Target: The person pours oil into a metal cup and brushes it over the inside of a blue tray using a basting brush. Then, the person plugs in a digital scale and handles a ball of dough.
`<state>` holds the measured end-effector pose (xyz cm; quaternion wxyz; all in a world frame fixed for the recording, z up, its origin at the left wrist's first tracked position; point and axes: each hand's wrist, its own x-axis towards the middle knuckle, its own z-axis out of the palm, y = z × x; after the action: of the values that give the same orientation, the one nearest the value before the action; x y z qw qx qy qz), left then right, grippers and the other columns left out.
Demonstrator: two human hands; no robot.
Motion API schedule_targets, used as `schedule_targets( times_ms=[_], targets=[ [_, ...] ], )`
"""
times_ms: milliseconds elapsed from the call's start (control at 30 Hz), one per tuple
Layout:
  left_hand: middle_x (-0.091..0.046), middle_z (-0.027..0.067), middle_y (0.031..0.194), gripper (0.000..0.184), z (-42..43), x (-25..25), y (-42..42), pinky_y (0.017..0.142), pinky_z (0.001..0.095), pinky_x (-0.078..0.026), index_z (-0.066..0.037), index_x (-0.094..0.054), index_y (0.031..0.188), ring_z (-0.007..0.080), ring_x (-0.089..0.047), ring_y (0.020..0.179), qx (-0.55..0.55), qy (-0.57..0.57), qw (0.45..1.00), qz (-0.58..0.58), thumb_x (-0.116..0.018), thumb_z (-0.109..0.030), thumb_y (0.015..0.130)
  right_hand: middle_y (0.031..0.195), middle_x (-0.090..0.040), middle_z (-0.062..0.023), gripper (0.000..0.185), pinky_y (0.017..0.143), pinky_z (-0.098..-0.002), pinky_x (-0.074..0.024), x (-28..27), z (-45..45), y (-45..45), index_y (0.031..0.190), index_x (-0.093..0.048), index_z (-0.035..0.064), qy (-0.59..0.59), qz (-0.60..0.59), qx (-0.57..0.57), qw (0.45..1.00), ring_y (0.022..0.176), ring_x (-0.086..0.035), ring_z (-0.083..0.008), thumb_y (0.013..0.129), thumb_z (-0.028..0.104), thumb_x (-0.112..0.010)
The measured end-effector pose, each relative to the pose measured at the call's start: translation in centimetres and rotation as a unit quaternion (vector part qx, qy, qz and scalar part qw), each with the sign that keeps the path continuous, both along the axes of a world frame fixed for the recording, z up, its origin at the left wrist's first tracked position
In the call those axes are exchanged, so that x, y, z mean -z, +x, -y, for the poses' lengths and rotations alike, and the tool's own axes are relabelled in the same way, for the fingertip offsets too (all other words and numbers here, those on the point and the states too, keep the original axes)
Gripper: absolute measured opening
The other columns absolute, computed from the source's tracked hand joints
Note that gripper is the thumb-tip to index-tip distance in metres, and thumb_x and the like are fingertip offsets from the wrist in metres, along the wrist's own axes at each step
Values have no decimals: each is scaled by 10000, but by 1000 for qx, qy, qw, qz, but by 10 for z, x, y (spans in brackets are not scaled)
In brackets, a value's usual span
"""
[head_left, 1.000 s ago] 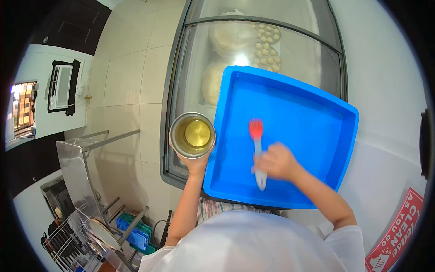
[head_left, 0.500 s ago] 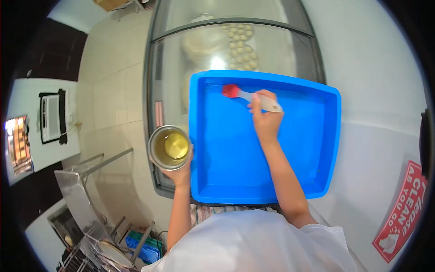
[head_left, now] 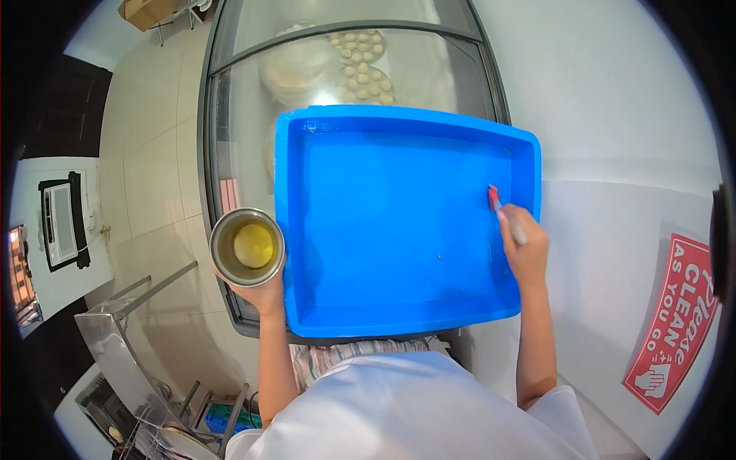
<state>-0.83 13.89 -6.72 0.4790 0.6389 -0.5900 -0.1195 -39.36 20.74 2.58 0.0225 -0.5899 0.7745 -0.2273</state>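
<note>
A large blue tray (head_left: 383,326) rests on a glass-topped freezer (head_left: 238,92). Wrapped round a metal cup (head_left: 221,264) holding clear yellow liquid, my left hand (head_left: 264,295) is beside the tray's left wall. My right hand (head_left: 529,253) is closed on the pale handle of a brush (head_left: 494,201). The brush's red head is near the inside of the tray's right wall. Wet streaks show on the tray's upper left rim and along its right side.
Under the freezer glass lie round pale dough balls (head_left: 364,83). A metal table (head_left: 115,345) and a dish rack stand at the lower left. On the right wall is a red sign (head_left: 667,330). A cardboard box (head_left: 149,11) is at the upper left.
The brush in my right hand went up to the tray's upper left, then across to its right side. My left hand still holds the cup. The whole view has shifted.
</note>
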Motion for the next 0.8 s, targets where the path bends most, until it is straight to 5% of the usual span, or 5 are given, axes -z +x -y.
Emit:
schedule_targets(
  times_ms=[100, 333, 433, 567, 800],
  targets=[
    [-490, 143, 1261, 873, -3, -1, 2, 1032, 407, -330, -2, -376, 1289, 262, -498, 1133, 1, 7, 1000, -12, -878, -174, 596, 861, -636, -146, 127, 635, -293, -486, -17, 23, -7, 947, -640, 7, -52, -13, -40, 998, 715, -622, -272, 864, 98, -610],
    [-487, 143, 1248, 867, -7, -4, -2, 1015, 411, -355, -12, -370, 1279, 266, -498, 1128, -10, -4, 1000, 13, -879, -178, 598, 793, -621, -141, 160, 567, -374, -463, -1, 40, -29, 896, -622, 54, 112, -138, -120, 977, 620, -582, -307, 905, 195, -547],
    [-474, 142, 1260, 884, -8, -5, -5, 1008, 411, -366, -24, -353, 1289, 264, -490, 1137, -24, -16, 999, 42, -880, -183, 597, 749, -620, -144, 214, 560, -399, -454, -33, 32, -12, 857, -598, 58, 412, -23, -89, 907, 629, -587, -319, 898, 263, -551],
    [-466, 135, 1270, 896, -14, 1, -4, 1010, 413, -368, -38, -338, 1298, 262, -485, 1143, -24, -13, 999, 33, -879, -181, 598, 663, -592, -174, 256, 543, -417, -438, -35, 28, -3, 814, -593, 46, 183, -53, -80, 978, 611, -578, -340, 886, 289, -558],
    [-465, 126, 1273, 892, -17, 3, -1, 1024, 415, -353, -54, -335, 1301, 264, -489, 1142, -24, -17, 999, 24, -875, -191, 604, 620, -570, -177, 268, 529, -430, -426, -21, -20, -23, 755, -566, 50, 349, -81, -70, 931, 605, -567, -361, 890, 280, -542]
  ],
)
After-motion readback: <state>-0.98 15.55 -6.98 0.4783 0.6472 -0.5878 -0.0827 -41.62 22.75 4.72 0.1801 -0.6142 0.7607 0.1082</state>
